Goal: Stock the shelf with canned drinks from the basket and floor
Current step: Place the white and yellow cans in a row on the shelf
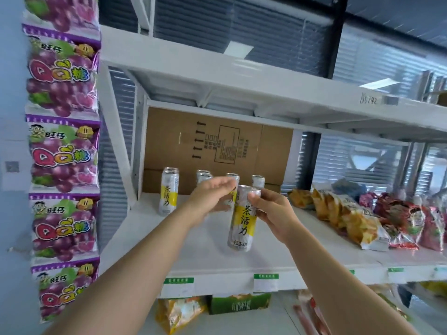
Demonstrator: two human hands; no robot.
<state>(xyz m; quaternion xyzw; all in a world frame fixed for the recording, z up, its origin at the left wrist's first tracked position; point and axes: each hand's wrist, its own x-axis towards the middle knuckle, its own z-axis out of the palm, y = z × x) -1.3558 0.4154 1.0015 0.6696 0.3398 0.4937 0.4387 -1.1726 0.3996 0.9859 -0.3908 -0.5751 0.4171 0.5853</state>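
A tall silver-and-yellow can [242, 221] is held upright just above the white shelf board [193, 252]; my right hand [274, 215] grips its upper part from the right. Behind it, my left hand [211, 198] curls its fingers and thumb around a second can [232, 177], of which only the top and a strip of the side show. More cans of the same kind stand further back on the shelf: one at the left [168, 192], one behind my left hand [203, 175] and one at the right [258, 181].
A brown cardboard box [217, 146] closes off the back of the shelf. Snack bags [350, 213] lie along the shelf to the right. Purple candy bags [63, 146] hang in a column at the left. The upper shelf board [242, 93] is close overhead.
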